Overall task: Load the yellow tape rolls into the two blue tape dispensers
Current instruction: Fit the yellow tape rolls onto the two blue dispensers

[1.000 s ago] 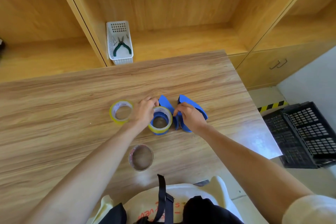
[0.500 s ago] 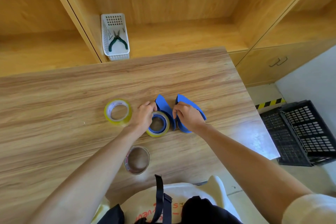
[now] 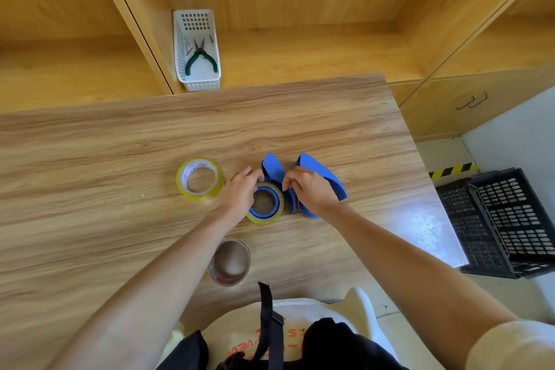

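Fingers of my left hand [image 3: 240,194] curl over the far-left edge of a yellow tape roll [image 3: 265,219] that already sits around the blue hub of the nearer dispenser [image 3: 274,173], thumb and forefinger pinched at the spot where roll meets the dispenser's upright blue blade. Whether they actually clamp the roll's edge or only press against it, I cannot tell; the knuckles hide the tips. That roll lies flat on the wooden table [image 3: 90,159], its hole facing up, directly under and just right of those fingers.

My right hand [image 3: 312,192] rests closed over the second blue dispenser [image 3: 327,177], fingertips bent toward the gap between the two blue blades, just right of the seated roll. Both dispensers stand side by side, their long axes running away from me and slightly leftward, blades at the far end.

Left of my left hand, near but apart from it, lies the second yellow tape roll [image 3: 199,179], flat, hole up, not yet loaded. It is my left hand that is nearer to it, and I judge the reach would go leftward from there, then across to the dispenser under my right palm.

Closer to me sits a spare clear roll [image 3: 229,261]. Beyond the table's far edge, a white basket [image 3: 196,49] holds green-handled pliers [image 3: 199,55].
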A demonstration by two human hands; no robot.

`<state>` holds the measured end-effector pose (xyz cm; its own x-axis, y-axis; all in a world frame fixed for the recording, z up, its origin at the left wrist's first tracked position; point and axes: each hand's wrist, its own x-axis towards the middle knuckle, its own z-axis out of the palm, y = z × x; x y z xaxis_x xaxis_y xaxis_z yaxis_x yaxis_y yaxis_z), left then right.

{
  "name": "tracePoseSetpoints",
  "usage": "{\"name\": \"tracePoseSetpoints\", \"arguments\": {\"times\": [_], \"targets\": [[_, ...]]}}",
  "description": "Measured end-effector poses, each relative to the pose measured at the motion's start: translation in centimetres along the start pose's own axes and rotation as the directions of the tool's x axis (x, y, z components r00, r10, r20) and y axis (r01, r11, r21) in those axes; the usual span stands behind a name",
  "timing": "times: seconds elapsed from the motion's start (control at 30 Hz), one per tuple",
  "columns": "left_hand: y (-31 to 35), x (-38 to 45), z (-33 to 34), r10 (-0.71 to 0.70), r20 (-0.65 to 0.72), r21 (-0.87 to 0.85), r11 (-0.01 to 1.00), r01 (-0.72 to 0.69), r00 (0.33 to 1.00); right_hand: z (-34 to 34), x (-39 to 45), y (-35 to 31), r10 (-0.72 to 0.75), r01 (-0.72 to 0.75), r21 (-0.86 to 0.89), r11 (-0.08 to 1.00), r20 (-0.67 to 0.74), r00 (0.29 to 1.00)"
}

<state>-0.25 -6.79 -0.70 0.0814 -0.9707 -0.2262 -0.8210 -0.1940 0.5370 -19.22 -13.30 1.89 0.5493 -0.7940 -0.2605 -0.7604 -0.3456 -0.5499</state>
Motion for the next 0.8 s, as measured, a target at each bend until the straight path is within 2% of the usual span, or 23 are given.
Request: {"name": "tracePoseSetpoints", "arguments": {"times": [0.23, 0.33, 0.47, 0.6, 0.67, 0.73, 0.8], "targets": [[-0.5, -1.4, -0.8, 0.059, 0.022, 0.022, 0.998, -0.059, 0.998, 0.2, -0.4, -0.7, -0.014, 0.014, -0.005, 1.000, 0.006, 1.000], [-1.4, -2.5, -1.2, 0.070, -0.028, 0.018, 0.997, -0.069, 0.997, 0.3, -0.7, -1.1, -0.026, 0.026, -0.007, 1.000, -0.006, 1.000], [-2.2, -3.9, -1.8, 0.063, -0.105, -0.026, 0.997, -0.066, 0.992, 0.9, -1.2, -1.1, -0.042, 0.038, -0.038, 0.999, -0.109, 0.993], [-2.9, -4.9, -1.5, 0.063, -0.101, -0.042, 0.997, -0.067, 0.993, 1.5, -1.2, -1.4, -0.006, -0.002, -0.114, 0.993, -0.070, 0.998], [-3.0, -5.2, -1.4, 0.049, -0.074, -0.052, 0.997, -0.053, 0.996, 1.7, -1.1, -1.5, 0.017, -0.022, -0.113, 0.993, -0.044, 0.999], [-3.1, -5.4, -1.4, 0.043, 0.025, -0.040, 0.998, -0.042, 0.999, 1.9, -1.2, -1.5, 0.038, -0.040, -0.102, 0.994, -0.023, 0.999], [-3.0, -5.4, -1.3, 0.050, 0.128, 0.042, 0.998, -0.055, 0.991, 2.1, -1.4, -1.5, 0.051, -0.053, -0.093, 0.994, -0.022, 0.998]]}}
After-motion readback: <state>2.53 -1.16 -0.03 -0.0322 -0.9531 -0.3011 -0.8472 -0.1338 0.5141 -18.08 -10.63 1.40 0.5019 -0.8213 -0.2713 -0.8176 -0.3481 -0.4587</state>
